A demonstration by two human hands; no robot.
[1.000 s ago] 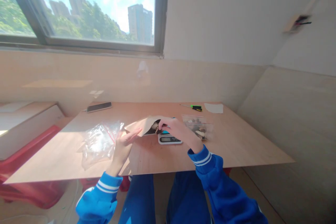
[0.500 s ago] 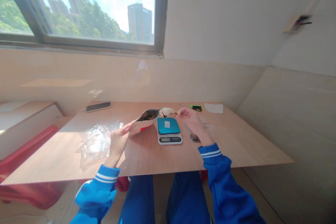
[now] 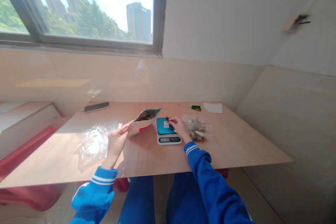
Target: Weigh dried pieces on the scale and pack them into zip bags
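**Small dark piece held over the scale platform, pouch propped open to its left**

We note the wooden table (image 3: 236,147) first, then the crumpled clear bag (image 3: 93,143) at near left. At centre sits the open pouch (image 3: 144,120), mouth tilted up and to the right, dark pieces visible inside. Our left hand (image 3: 117,141) holds the pouch by its near-left edge, fingers closed on it. Just right of the pouch stands the scale (image 3: 166,131), its long axis running near to far, display on the near side. Right of the scale lies a clear zip bag (image 3: 198,129) with mixed pieces. Our right hand (image 3: 178,126) hovers over the platform's right side, fingertips pinched on a small dark piece (image 3: 167,119), which lies left of the hand, toward the pouch mouth. The right hand is the nearer one to the scale
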